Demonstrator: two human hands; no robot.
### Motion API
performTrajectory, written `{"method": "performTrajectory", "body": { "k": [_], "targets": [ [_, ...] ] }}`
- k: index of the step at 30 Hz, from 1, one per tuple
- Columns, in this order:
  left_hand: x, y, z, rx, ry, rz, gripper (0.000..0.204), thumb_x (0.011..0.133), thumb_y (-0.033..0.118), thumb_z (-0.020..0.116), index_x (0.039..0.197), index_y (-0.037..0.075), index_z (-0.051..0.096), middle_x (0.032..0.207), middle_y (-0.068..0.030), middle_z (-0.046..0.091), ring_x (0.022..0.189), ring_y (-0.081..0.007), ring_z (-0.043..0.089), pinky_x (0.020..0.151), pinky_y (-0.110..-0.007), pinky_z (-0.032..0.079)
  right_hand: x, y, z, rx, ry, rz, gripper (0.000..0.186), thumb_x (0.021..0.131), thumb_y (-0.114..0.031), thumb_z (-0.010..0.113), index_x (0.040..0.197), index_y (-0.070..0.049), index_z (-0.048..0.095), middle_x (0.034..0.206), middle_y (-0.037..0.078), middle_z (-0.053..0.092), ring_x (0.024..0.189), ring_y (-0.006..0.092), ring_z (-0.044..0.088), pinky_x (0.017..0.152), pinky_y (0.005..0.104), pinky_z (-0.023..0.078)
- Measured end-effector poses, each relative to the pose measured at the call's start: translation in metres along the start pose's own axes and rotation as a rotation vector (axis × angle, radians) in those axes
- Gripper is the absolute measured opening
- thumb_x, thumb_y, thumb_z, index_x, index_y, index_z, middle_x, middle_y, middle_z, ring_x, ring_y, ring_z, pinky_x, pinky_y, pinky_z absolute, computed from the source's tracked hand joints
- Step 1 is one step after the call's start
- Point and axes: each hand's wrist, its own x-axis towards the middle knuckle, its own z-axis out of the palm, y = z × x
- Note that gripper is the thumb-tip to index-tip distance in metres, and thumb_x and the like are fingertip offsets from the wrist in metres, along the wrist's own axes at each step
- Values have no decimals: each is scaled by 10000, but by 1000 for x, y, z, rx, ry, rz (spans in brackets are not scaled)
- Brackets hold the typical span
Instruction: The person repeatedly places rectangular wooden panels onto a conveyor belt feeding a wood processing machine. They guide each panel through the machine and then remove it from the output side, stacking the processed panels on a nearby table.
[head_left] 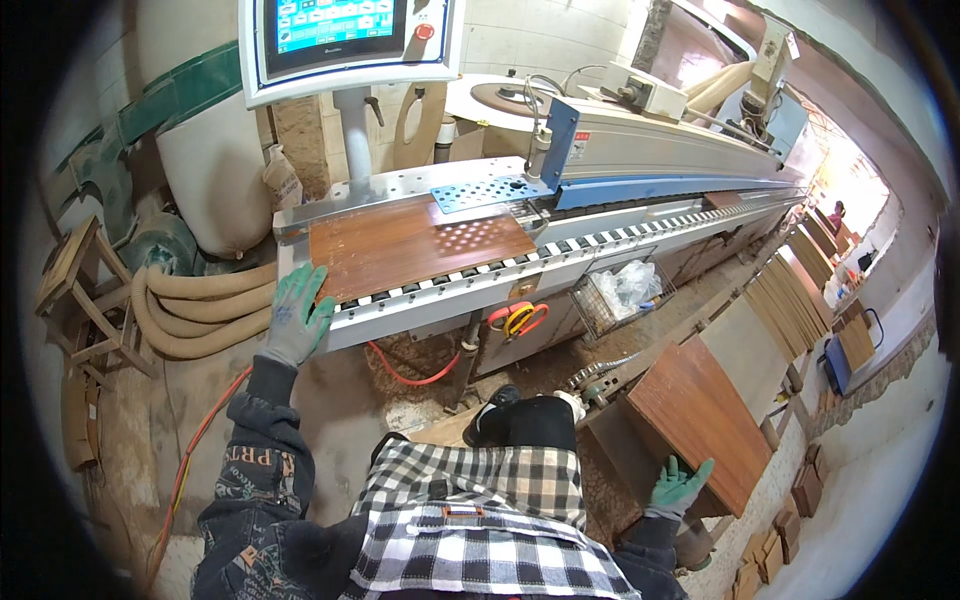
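Note:
A brown wood-grain panel (400, 250) lies flat on the feed end of a long edge-banding machine (660, 190), its far part beneath a blue perforated plate (482, 194). My left hand (297, 310), in a grey glove with green fingers, rests at the panel's left end with the fingers stretched and apart. Down at my right, a second reddish-brown panel (705, 420) lies on a low support. My right hand (680, 488), gloved the same way, is at that panel's near edge, fingers spread; whether it touches the edge I cannot tell.
A control screen (330, 22) with a red button stands above the machine. Thick beige hoses (200, 310) and a wooden stool (90, 290) are at left. Tape rolls (518, 320) and a wire basket (622, 298) hang on the machine's front. Board stacks (790, 300) line the right side.

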Motion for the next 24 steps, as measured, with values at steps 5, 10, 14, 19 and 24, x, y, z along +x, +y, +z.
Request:
{"method": "performTrajectory", "body": {
  "k": [5,10,14,19,24],
  "targets": [
    [1,-1,2,27,9,11,539,958,365,553,1431,117,475,1445,-196,463,1338,-374,408,1162,-473,255,1,3,-4,62,93,-26,886,725,-709,715,1422,-233,444,1260,89,482,1160,307,462,1061,448,310],
    [1,0,-1,54,14,28,511,948,328,572,1401,99,510,1403,-211,499,1299,-385,446,1135,-464,295,-10,-9,8,133,127,-21,892,717,-685,738,1397,-176,466,1259,88,503,1141,294,470,1038,416,349],
    [7,3,2,101,13,61,511,937,325,583,1391,100,522,1393,-201,512,1284,-374,458,1118,-461,311,4,-9,-13,197,75,-20,816,720,-618,781,1323,-128,531,1236,70,546,1110,271,508,985,385,433],
    [22,27,10,140,-26,54,507,934,350,583,1373,100,541,1397,-193,513,1273,-374,465,1104,-466,314,23,-12,-32,211,121,-11,807,721,-613,784,1296,-95,552,1250,68,566,1122,259,520,1010,386,426],
    [48,58,42,191,-68,49,572,952,460,513,1408,114,497,1410,-192,504,1319,-372,431,1143,-476,259,30,-11,-42,210,112,-49,734,788,-572,755,1324,-123,531,1237,77,570,1101,235,531,984,387,417]
  ]
}}
